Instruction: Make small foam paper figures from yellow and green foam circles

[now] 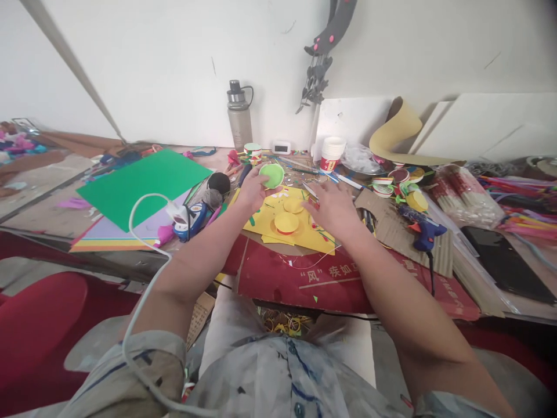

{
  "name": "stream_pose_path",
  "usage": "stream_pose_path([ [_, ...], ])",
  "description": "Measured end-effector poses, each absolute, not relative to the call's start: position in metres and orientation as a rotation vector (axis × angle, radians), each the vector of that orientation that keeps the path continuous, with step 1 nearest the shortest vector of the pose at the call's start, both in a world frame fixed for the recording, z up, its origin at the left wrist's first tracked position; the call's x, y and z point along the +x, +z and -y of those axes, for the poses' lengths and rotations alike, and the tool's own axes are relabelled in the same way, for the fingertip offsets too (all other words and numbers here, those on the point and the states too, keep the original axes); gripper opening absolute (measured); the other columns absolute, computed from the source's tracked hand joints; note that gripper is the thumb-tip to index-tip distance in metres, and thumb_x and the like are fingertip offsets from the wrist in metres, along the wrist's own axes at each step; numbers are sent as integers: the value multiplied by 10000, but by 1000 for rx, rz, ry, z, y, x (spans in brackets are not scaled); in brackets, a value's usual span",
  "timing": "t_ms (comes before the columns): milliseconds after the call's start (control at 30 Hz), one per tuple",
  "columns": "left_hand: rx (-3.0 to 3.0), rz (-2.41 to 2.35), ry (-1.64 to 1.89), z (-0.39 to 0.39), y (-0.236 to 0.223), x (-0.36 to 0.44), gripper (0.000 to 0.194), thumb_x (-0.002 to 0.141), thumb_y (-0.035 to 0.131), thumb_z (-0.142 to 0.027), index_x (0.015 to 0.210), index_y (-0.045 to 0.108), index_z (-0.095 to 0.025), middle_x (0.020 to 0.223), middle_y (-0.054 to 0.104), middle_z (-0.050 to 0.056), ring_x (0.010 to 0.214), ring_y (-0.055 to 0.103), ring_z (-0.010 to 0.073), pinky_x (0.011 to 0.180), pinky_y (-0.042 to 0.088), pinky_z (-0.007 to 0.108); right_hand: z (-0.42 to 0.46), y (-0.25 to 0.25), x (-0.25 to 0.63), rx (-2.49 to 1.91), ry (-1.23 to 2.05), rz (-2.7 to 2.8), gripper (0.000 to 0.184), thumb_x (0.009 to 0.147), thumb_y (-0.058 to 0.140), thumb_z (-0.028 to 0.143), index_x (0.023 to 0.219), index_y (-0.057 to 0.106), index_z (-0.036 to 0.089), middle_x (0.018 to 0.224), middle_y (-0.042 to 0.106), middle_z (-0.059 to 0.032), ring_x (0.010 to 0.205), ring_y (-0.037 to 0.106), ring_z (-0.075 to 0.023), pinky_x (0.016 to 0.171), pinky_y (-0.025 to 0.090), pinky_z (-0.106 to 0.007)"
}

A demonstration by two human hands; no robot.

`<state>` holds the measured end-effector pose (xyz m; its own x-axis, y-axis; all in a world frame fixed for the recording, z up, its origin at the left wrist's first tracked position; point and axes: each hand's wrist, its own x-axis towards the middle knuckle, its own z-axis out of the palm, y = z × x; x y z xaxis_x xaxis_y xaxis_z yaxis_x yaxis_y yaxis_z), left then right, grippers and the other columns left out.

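My left hand [252, 190] holds a round light-green cup-like piece [272, 176] by its edge, fingers closed on it, above the worktop. My right hand [334, 210] is over the right side of the yellow paper [256, 223], its fingers bent. A slim pale pointed thing [309, 190] with a bit of red by it shows between thumb and fingers; its kind is unclear. Between my hands, a small yellow hat-like round piece [286, 223] with a red band lies on the paper, a yellow disc [293, 203] just behind it. Green and white scraps are scattered around them.
A green sheet [143, 186] lies on coloured paper at left, near a white cable [130, 302] that crosses my left arm. A blue glue gun [429, 232] rests on cardboard at right, beside a black phone [507, 261]. A bottle [240, 119] and paper cups [332, 155] stand behind.
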<state>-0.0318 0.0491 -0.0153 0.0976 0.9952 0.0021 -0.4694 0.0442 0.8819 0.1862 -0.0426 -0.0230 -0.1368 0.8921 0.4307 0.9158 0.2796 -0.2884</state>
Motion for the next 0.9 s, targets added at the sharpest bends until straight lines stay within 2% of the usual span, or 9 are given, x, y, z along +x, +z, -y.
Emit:
stream_pose_path([
  [67,881,-740,1293,-47,-14,-31,516,676,692,-87,1163,704,-257,1200,753,66,1146,760,269,991,678,502,50,-25,173,-1392,137,2173,539,996,746,507,1466,689,248,1395,721,-191,1354,630,-415,1179,489,-651],
  [200,901,-671,1263,-43,-16,-29,550,726,687,-119,1253,720,-273,1221,761,61,1124,765,257,1021,667,506,57,-35,152,-1358,247,2327,678,948,792,517,1539,630,227,1398,719,-198,1351,636,-419,1201,467,-650],
  [333,871,-660,1246,-42,-20,-28,494,785,713,-183,1272,706,-264,1191,764,64,1089,768,246,1022,660,491,57,-38,149,-1377,266,2285,635,918,806,445,1477,669,175,1352,741,-210,1301,674,-415,1177,503,-634],
  [533,904,-599,1241,-33,-19,-23,464,833,775,-267,1293,714,-266,1234,780,76,1047,756,226,875,648,343,51,-22,165,-1208,217,1889,606,920,774,403,1488,624,258,1414,721,-156,1292,684,-349,1067,618,-595],
  [667,973,-550,1234,-20,-16,-15,462,831,816,-317,1283,736,-263,1279,774,75,1067,745,226,823,619,304,51,-19,167,-1116,155,1800,636,928,760,385,1522,566,271,1474,655,-159,1341,643,-335,1062,643,-581],
  [900,1078,-465,1159,-3,-13,-3,521,816,905,-466,1280,756,-280,1317,776,71,1125,747,225,964,619,349,50,-26,165,-1177,61,1701,673,926,775,395,1547,547,276,1443,552,-165,1323,624,-350,1119,609,-628],
])
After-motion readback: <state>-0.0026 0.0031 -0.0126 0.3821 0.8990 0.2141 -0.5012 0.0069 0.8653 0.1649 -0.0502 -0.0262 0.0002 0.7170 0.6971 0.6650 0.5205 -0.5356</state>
